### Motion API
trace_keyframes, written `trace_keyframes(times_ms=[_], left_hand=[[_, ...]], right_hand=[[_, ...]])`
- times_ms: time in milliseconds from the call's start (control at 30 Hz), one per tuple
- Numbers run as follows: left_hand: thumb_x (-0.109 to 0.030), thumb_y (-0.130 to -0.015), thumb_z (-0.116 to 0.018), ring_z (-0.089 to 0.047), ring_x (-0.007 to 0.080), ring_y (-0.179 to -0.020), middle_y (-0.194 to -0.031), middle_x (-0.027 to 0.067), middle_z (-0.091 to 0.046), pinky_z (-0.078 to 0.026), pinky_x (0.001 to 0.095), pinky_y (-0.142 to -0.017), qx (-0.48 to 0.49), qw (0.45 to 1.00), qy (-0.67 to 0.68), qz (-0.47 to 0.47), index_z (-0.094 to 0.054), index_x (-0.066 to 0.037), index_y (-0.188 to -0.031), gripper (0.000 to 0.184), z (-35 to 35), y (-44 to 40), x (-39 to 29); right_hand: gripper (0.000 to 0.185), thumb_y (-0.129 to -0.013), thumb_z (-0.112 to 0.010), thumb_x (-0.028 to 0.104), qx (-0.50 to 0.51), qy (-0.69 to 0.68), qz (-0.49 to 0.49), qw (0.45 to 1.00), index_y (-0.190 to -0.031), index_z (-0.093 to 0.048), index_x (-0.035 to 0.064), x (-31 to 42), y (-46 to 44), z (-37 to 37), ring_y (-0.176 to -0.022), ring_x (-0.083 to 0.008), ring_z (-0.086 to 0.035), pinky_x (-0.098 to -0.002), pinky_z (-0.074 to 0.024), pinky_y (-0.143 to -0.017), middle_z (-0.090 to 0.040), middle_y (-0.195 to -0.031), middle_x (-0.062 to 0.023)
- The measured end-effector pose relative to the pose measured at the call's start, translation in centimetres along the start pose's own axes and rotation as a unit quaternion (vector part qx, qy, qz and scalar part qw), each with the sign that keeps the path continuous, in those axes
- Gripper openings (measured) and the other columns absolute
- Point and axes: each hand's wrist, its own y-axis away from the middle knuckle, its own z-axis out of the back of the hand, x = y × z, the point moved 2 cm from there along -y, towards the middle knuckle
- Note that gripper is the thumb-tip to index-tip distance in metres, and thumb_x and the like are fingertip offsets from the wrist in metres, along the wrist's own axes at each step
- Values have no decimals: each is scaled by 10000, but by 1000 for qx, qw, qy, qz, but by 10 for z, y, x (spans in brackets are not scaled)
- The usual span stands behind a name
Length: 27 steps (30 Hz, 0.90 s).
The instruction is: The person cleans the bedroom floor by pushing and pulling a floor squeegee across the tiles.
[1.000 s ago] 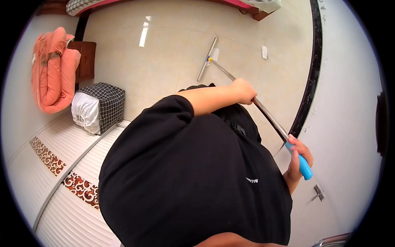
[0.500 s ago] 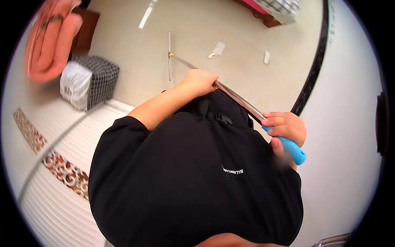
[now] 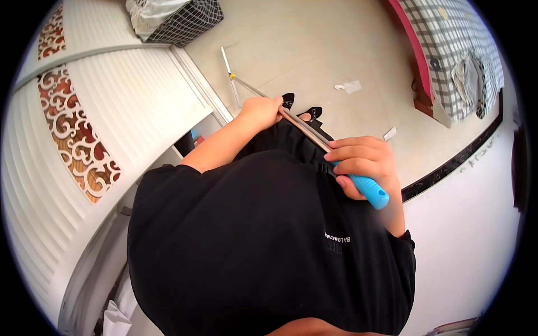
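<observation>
Both my hands are on a floor squeegee (image 3: 307, 130) with a metal pole and a thin crossbar head (image 3: 226, 61) on a yellow joint. My left hand (image 3: 261, 113) is closed round the middle of the pole. At the near end, my right hand (image 3: 367, 159) wraps the blue ribbed grip (image 3: 367, 190), whose tip sticks out below the fingers. The pole slants across my front, and its head lies on the floor (image 3: 274, 42) ahead, to the left. My feet in black patterned footwear (image 3: 315, 112) show just beyond the pole.
White paper scraps (image 3: 352, 87) lie on the floor, with another white piece (image 3: 390, 133) near the dark baseboard (image 3: 448, 168). A bed with checked cover (image 3: 448, 50) stands at right. On the left are a partly open white wardrobe door (image 3: 134, 95) and a checked storage bag (image 3: 188, 22).
My view has turned leftward, bringing in more wardrobe and bed. The squeegee's head has tilted and sits nearer the wardrobe. Both hands keep their hold, and my feet have come into sight.
</observation>
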Motion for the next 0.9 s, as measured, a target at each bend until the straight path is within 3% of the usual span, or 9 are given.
trace_keyframes(times_ms=[167,267,367,567,700,800,833,900], left_hand=[[-314,-857,-645,-674,323,-760,-758,67,-678,-508,457,-608,-12,995,17,96,-527,-168,-1027,254,-12,33,33],[-300,-861,-645,-676,318,-782,-778,69,-681,-511,455,-622,-18,989,26,141,-514,-170,-1051,265,-36,38,56],[-260,-880,-617,-669,348,-784,-828,111,-679,-505,475,-624,-94,981,90,147,-514,-153,-1067,238,-61,33,64],[-224,-904,-570,-640,402,-848,-903,180,-663,-496,499,-688,-87,975,112,172,-533,-145,-1064,182,-80,-1,23],[-174,-853,-572,-643,383,-888,-879,175,-657,-489,486,-705,-116,973,116,161,-545,-120,-985,145,-103,-34,-33],[-249,-890,-462,-627,418,-972,-1307,318,-530,-492,484,-798,-46,976,125,173,-580,-79,-1056,266,-126,-69,-83],[-317,-920,-364,-614,435,-1025,-1426,359,-379,-473,502,-875,-11,967,169,188,-588,-36,-1097,401,-133,-81,-102],[-306,-928,-357,-615,427,-1046,-1424,366,-377,-479,504,-877,-5,985,102,137,-585,-18,-1100,405,-142,-88,-150]], right_hand=[[155,-685,-731,102,79,-26,19,996,-808,-643,135,-2,-25,-29,-949,-254,-693,-370,-561,-771,-715,-937,-12],[118,-740,-711,80,106,-104,-34,988,-819,-627,100,-23,-29,-59,-1010,-299,-670,-413,-539,-865,-714,-985,-63],[95,-766,-692,61,86,-173,-13,981,-820,-615,69,-36,-18,-74,-1031,-318,-665,-414,-536,-879,-711,-998,-101],[48,-814,-648,20,37,-172,-82,981,-830,-606,35,-45,44,-55,-1057,-356,-658,-419,-528,-898,-700,-1007,-136],[20,-841,-622,17,-65,-169,-136,974,-846,-603,15,-46,117,-38,-1083,-361,-654,-415,-514,-917,-698,-1014,-160],[29,-867,-595,25,-131,-141,-161,968,-856,-603,0,-43,185,-19,-1102,-358,-648,-416,-502,-936,-696,-1025,-176],[50,-882,-579,31,-161,-130,-173,963,-860,-603,-7,-42,209,-13,-1113,-358,-643,-419,-495,-946,-694,-1031,-183],[70,-894,-565,35,-202,-132,-188,952,-858,-601,-12,-36,257,-3,-1124,-360,-636,-425,-488,-958,-691,-1038,-190]])
